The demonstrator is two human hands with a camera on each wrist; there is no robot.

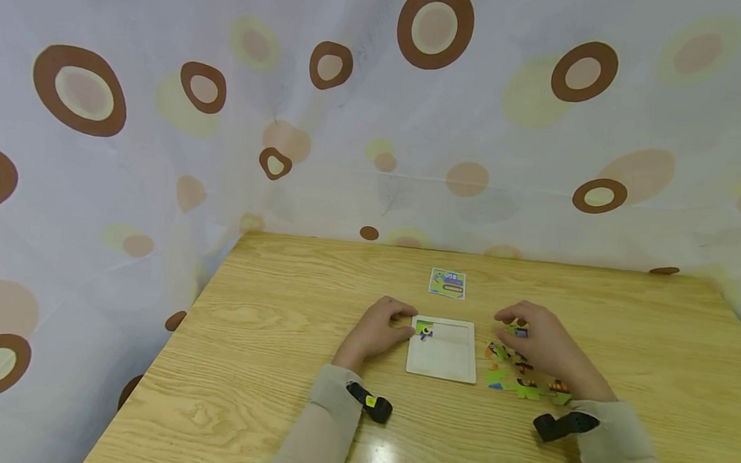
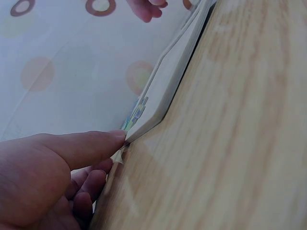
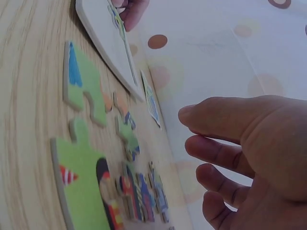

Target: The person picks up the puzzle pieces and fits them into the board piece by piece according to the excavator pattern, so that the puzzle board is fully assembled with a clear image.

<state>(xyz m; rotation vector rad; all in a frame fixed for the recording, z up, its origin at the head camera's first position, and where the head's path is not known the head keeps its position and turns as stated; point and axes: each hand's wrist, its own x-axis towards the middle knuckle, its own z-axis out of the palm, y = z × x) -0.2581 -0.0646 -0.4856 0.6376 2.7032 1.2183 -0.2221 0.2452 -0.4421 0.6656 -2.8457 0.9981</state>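
Note:
A pale square puzzle tray (image 1: 442,351) lies on the table, with one printed puzzle piece (image 1: 424,330) in its far left corner. My left hand (image 1: 378,332) holds the tray at that corner. Its thumb tip (image 2: 117,136) is right at the tray's edge, while the other fingers curl close by. To the right of the tray, my right hand (image 1: 543,340) hovers over loose puzzle pieces (image 1: 527,389). Its fingers are loosely bent and hold nothing. Close up in the right wrist view, a green piece (image 3: 79,179) with a red-and-white cone lies flat.
A small picture card (image 1: 447,283) with a blue vehicle lies beyond the tray. Several loose pieces (image 3: 139,191) are scattered on the wooden table (image 1: 258,367). Behind the table hangs a patterned white cloth (image 1: 352,130).

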